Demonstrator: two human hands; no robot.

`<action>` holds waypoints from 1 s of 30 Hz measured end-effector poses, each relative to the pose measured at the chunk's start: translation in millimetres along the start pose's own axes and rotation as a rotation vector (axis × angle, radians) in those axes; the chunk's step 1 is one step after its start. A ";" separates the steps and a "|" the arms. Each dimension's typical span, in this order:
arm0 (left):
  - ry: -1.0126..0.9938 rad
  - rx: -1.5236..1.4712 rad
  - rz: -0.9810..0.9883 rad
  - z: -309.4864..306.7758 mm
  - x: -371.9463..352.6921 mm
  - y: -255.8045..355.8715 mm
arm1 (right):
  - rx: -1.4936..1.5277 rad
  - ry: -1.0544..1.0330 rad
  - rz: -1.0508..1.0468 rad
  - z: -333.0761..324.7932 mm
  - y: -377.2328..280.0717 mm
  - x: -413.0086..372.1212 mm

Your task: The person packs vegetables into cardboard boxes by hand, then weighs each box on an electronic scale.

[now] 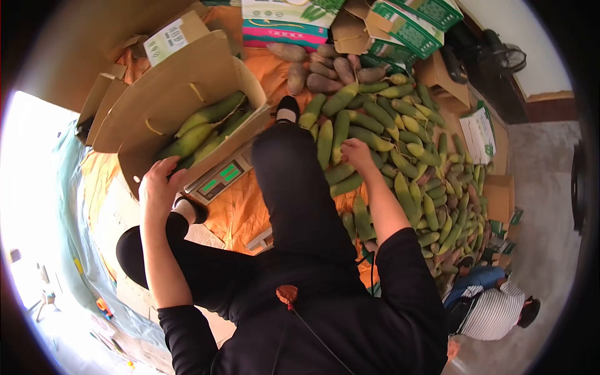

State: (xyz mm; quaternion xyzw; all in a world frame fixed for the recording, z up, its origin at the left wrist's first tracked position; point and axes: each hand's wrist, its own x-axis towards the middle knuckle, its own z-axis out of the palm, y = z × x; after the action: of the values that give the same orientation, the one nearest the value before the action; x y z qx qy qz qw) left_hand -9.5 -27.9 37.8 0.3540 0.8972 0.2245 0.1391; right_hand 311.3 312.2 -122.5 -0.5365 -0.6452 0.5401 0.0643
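A cardboard box [209, 159] with its flap up holds several long green radishes [199, 139]. It stands on a digital scale [212, 187] with a lit green display. My left hand [160, 185] is at the box's near left corner, its fingers apart and nothing visible in them. To the right, a large pile of green radishes [412, 172] covers the floor. My right hand [357, 154] is at the pile's near side, fingers curled against the lower end of an upright-lying green radish [340, 128]. Its fingertips are partly hidden.
Reddish-purple roots [322, 72] lie behind the pile. Printed cartons [400, 31] stand at the back, with a black fan [500, 56] to the right. Orange sheeting [234, 215] lies beneath. Another person in a striped shirt [494, 312] is at the lower right.
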 end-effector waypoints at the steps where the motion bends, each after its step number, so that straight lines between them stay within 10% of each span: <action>1: 0.014 -0.006 0.020 1.6 0.5 -2.8 | 0.004 -0.024 0.086 2.8 17.7 -0.3; 10: 0.034 -0.045 0.011 10.3 5.3 -6.9 | -0.324 -0.253 -0.028 51.7 148.7 -27.4; 30: 0.014 -0.089 -0.097 10.6 8.2 -0.5 | -0.621 -0.106 -0.056 101.0 105.3 20.5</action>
State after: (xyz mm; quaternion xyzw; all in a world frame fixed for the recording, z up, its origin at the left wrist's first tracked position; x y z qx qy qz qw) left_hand -11.2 -19.4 27.7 0.3021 0.9034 0.2596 0.1590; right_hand 301.5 247.7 -254.5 -0.4834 -0.7964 0.3426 -0.1215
